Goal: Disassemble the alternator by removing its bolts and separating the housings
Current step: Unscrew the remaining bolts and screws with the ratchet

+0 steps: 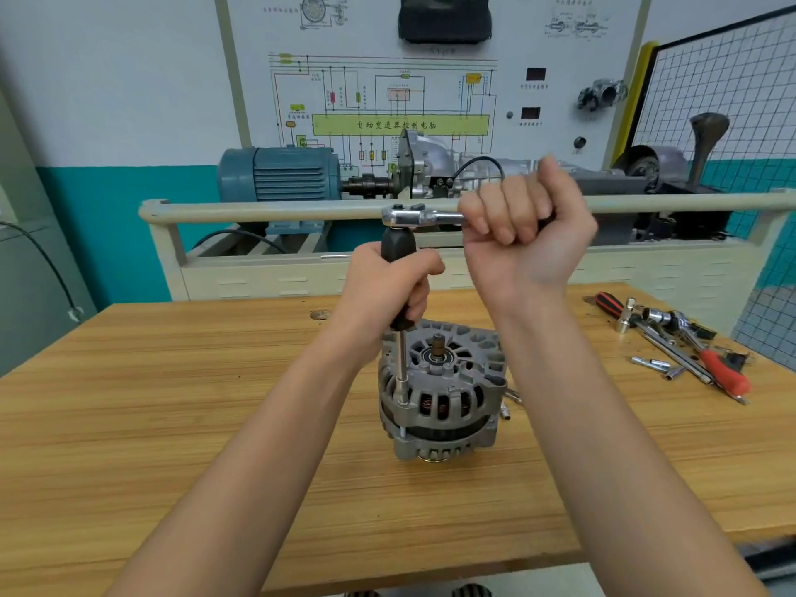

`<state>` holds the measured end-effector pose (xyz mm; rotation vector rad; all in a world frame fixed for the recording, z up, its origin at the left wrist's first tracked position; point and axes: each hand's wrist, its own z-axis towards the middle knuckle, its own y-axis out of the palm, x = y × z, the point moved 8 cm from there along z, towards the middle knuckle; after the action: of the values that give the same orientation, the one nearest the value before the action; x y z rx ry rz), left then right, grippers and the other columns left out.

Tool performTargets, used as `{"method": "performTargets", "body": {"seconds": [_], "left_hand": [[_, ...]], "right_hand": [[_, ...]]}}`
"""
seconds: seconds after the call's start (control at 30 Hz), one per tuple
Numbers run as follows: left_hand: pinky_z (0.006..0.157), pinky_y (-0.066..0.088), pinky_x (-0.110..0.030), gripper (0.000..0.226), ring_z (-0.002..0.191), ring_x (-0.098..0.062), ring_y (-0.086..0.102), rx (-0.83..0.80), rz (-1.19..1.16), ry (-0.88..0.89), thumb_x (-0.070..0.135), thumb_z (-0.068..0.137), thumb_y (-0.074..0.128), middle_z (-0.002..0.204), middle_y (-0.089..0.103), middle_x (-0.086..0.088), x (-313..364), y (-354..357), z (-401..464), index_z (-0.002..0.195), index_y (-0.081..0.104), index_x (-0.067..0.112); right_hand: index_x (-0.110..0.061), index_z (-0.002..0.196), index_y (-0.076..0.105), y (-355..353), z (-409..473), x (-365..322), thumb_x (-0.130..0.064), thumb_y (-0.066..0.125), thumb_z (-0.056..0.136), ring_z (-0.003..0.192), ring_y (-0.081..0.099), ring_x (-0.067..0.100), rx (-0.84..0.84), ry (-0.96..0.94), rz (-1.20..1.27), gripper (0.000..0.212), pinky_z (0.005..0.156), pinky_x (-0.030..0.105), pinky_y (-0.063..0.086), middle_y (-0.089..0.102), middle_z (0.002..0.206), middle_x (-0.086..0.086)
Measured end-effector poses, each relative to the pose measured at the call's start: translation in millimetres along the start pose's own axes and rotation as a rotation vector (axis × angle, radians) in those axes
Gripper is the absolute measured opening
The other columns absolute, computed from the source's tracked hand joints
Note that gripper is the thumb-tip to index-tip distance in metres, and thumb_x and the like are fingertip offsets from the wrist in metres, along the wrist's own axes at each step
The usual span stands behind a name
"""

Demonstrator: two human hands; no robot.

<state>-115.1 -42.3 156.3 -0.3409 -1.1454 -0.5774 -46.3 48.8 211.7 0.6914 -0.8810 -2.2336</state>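
Note:
A grey alternator point(448, 407) stands upright on the wooden table point(172, 402), shaft end up. A long socket driver point(401, 368) with a black handle stands vertically on a bolt at the alternator's left rim. My left hand point(387, 290) grips that black handle. A chrome ratchet point(413, 217) sits on top of the driver, its handle pointing right. My right hand point(521, 226) is curled round the ratchet handle, hiding most of it.
Loose sockets, extension bars and a red-handled screwdriver point(723, 372) lie at the table's right. Two small metal pieces point(510, 402) lie just right of the alternator. Behind the table stands a training bench with a beige rail point(258, 211), a blue motor point(280, 174) and a wiring-diagram board.

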Motion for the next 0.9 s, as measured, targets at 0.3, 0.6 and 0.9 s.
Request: {"method": "performTargets", "body": {"seconds": [0.3, 0.6, 0.9], "left_hand": [[0.036, 0.019, -0.015, 0.049, 0.029, -0.007, 0.018, -0.274, -0.183, -0.117, 0.004, 0.087, 0.05, 0.036, 0.025, 0.007, -2.8, 16.9, 4.2, 0.043, 0.035, 0.02], [0.043, 0.028, -0.021, 0.031, 0.043, -0.016, 0.026, 0.198, -0.066, -0.009, 0.006, 0.087, 0.055, 0.048, 0.032, -0.004, 1.8, 0.2, -0.1, 0.062, 0.038, 0.011], [0.041, 0.027, -0.019, 0.039, 0.036, -0.014, 0.025, -0.022, -0.147, -0.007, -0.003, 0.083, 0.056, 0.042, 0.031, 0.002, -0.9, 7.5, 1.6, 0.055, 0.036, 0.015]], "right_hand": [[-0.016, 0.041, 0.031, -33.8, 27.1, 29.9, -0.015, 0.037, 0.096, 0.027, 0.022, 0.011, 0.259, 0.24, 0.316, 0.056, 0.036, 0.018, 0.023, 0.021, 0.033, -0.005], [-0.012, 0.049, 0.042, 49.8, -47.0, 1.6, -0.005, 0.051, 0.085, 0.041, 0.031, 0.011, -0.27, -0.487, -0.616, 0.038, 0.05, 0.028, 0.027, 0.035, 0.044, -0.007], [-0.018, 0.039, 0.038, 23.6, -3.5, -1.0, -0.009, 0.042, 0.088, 0.035, 0.017, 0.01, -0.154, -0.084, -0.178, 0.05, 0.042, 0.023, 0.022, 0.025, 0.033, -0.006]]}}
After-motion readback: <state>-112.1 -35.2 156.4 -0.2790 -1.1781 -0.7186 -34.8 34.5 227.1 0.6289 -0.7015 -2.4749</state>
